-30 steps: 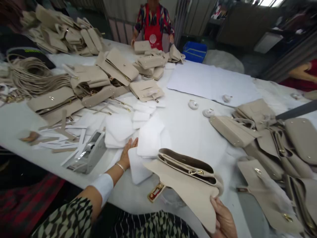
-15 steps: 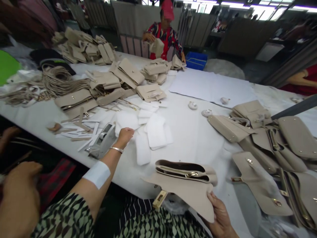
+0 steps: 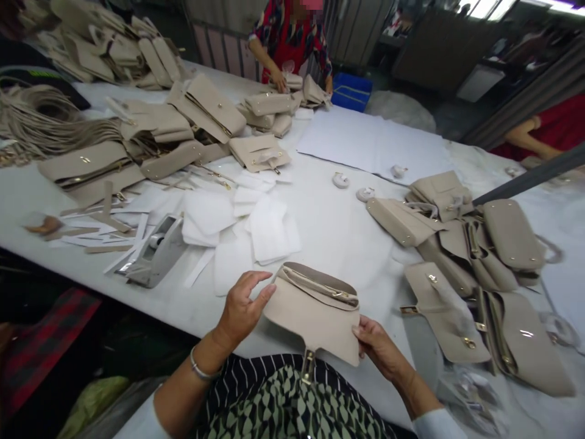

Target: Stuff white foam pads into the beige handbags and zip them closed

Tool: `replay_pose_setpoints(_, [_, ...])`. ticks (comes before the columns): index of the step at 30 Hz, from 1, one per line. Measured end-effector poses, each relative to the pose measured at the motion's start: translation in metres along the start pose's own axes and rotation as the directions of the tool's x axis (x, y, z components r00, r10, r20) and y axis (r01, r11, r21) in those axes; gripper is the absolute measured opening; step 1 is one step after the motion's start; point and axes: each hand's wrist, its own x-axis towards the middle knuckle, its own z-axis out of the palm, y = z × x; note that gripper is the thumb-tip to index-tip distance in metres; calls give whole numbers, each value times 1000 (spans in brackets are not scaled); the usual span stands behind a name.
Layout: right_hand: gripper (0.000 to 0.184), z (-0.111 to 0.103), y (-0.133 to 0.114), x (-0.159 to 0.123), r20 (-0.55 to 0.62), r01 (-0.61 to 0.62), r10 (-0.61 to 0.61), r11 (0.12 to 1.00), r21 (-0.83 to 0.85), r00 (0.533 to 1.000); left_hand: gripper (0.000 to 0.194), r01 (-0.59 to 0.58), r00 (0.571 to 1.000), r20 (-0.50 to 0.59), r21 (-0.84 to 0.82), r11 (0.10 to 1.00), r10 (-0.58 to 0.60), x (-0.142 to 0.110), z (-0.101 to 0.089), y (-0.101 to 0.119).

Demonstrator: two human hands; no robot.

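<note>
Beige leather bag (image 3: pixel 311 320), where is it now?

It is at the near edge of the white table (image 3: pixel 329 256), just in front of the person. Its gold-colour metal tab (image 3: pixel 308 366) hangs down over that edge.

And from the left side, what do you see?

First a grey tape dispenser (image 3: pixel 158 253), then soft white foam pieces (image 3: pixel 269 231), flat with rounded corners. The left hand (image 3: pixel 240 311) is nearest to them, but it is lifted, and the fingers are wide and curved. The fingertips (image 3: pixel 267 292) are just beside the flap; if they touch it, I cannot tell.

The right hand?

The right hand (image 3: pixel 379 347) is narrow, holding the lower edge of the flap between thumb and fingers.

Is there room for moving?

Yes, smooth open table lies between the flap and the piled beige bags (image 3: pixel 512 235) with small metal studs. Past them, crumpled clear plastic (image 3: pixel 466 390) lies near the edge.

What is different from before?

The left hand has left the foam and come back to the bag, which is now nearer the body.
</note>
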Motion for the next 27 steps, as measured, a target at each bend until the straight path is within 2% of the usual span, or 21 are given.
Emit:
replay_pose_setpoints(2, [37,-6,7,7,-9,14,-16,984,-175,1000,25,-131,990,56,30,991,129,22,14,24])
replay_pose_setpoints(3, [38,-7,10,10,-21,19,-25,972,-236,999,24,-201,973,126,69,977,192,30,23,34])
replay_pose_setpoints(5, [37,-8,18,15,-53,41,-59,955,-294,997,23,-330,905,331,153,932,266,39,47,50])
replay_pose_setpoints(7, [34,-8,25,18,-95,82,-121,937,-340,988,26,-420,816,512,206,884,268,40,75,56])
replay_pose_setpoints(8, [31,-8,28,19,-116,103,-159,917,-386,980,28,-437,789,561,227,870,250,38,89,56])
replay_pose_setpoints(9, [27,-9,30,19,-131,117,-195,886,-449,972,31,-432,783,580,250,866,223,37,101,53])
replay_pose_setpoints(11, [19,-11,31,16,-156,110,-252,790,-603,955,36,-385,808,566,301,873,161,34,120,46])
replay_pose_setpoints(13, [15,-14,26,8,-220,51,-312,672,-739,924,35,-358,823,555,339,870,123,32,130,40])
replay_pose_setpoints(15, [18,-15,15,-1,-292,12,-448,563,-827,845,28,-380,810,574,358,853,120,33,133,36])
replay_pose_setpoints(16, [22,-15,9,-4,-290,31,-530,516,-856,797,26,-390,802,586,362,847,119,33,133,36])
replay_pose_setpoints(18, [29,-13,-3,-7,-190,134,-643,420,-898,742,25,-380,793,600,355,854,103,35,133,36])
replay_pose_setpoints(20, [33,-9,-12,-3,-47,241,-660,338,-910,750,29,-354,786,612,328,876,89,37,134,39])
replay_pose_setpoints(23, [28,-2,-16,12,47,299,-655,278,-913,754,34,-323,763,642,272,906,80,43,140,45])
replay_pose_setpoints(27, [11,4,-9,23,15,341,-702,327,-881,712,39,-217,745,667,256,942,-10,50,152,54])
